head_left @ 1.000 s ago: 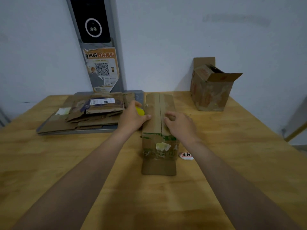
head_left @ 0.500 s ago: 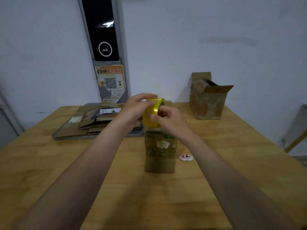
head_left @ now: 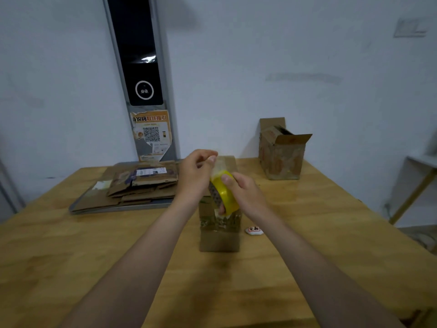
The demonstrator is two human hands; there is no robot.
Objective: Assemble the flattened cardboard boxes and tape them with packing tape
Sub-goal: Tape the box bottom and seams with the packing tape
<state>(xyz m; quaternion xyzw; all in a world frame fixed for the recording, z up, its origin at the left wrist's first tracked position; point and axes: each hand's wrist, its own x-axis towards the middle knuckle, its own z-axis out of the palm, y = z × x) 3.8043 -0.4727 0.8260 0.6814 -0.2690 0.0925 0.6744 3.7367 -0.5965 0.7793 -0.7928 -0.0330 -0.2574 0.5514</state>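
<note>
Change: a second ago both hands were pressing the flaps down on the box (head_left: pixel 220 235). Now they are off it and working the tape roll (head_left: pixel 223 194) just above it.

Right hand (head_left: pixel 247 196) has its fingers (head_left: pixel 227 178) wrapped round the yellow roll. Left hand (head_left: pixel 196 176) pinches the free end, with a short clear tape strip (head_left: pixel 218 165) pulled up from the roll.

Box stands mid-tabletop, top flaps folded shut, seam not taped yet as far as I can see. My read: folding done, taping starts next.

Surface: wooden tabletop (head_left: pixel 94 268). Flattened boxes (head_left: pixel 142 183) are stacked on a grey tray (head_left: pixel 94 209) at back left, an open box (head_left: pixel 281 157) at back right, and a small white tag (head_left: pixel 254 230) just beside the box. Behind is a white wall (head_left: pixel 307 55) with a dark wall panel (head_left: pixel 139 67) and a QR poster (head_left: pixel 151 133).
</note>
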